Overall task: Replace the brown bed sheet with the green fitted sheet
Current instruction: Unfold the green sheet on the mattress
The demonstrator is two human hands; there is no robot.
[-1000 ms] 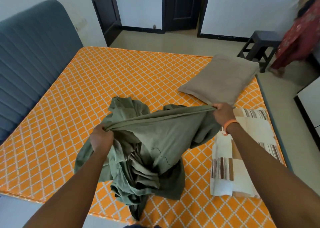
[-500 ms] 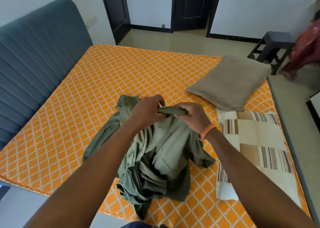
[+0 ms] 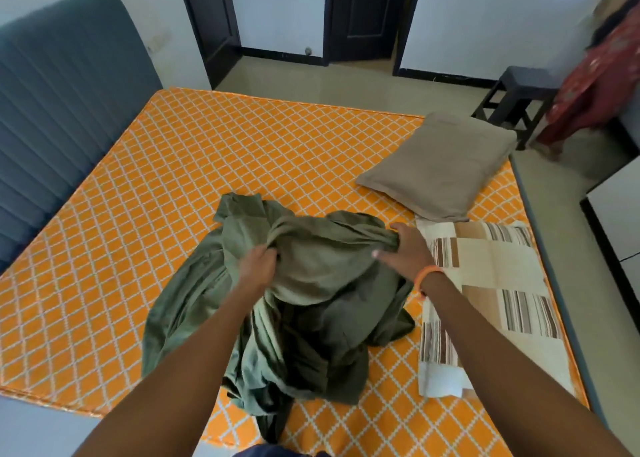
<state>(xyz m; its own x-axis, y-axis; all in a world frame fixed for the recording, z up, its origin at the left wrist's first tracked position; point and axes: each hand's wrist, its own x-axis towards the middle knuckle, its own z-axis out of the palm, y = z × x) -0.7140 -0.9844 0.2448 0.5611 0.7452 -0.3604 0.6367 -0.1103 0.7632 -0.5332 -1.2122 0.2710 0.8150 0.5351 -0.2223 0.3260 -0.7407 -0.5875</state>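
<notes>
The left hand [image 3: 258, 266] is gripping a fold of the crumpled olive-green fitted sheet [image 3: 311, 300] at frame centre, while the right hand [image 3: 405, 254] is apparently pinching its edge, probably hunting a corner, on the bare orange diamond-patterned mattress [image 3: 207, 165].

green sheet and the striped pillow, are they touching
Cannot tell. In the head view the green fitted sheet bunches right up to the striped pillow, but the right hand covers the edge between them.
</notes>
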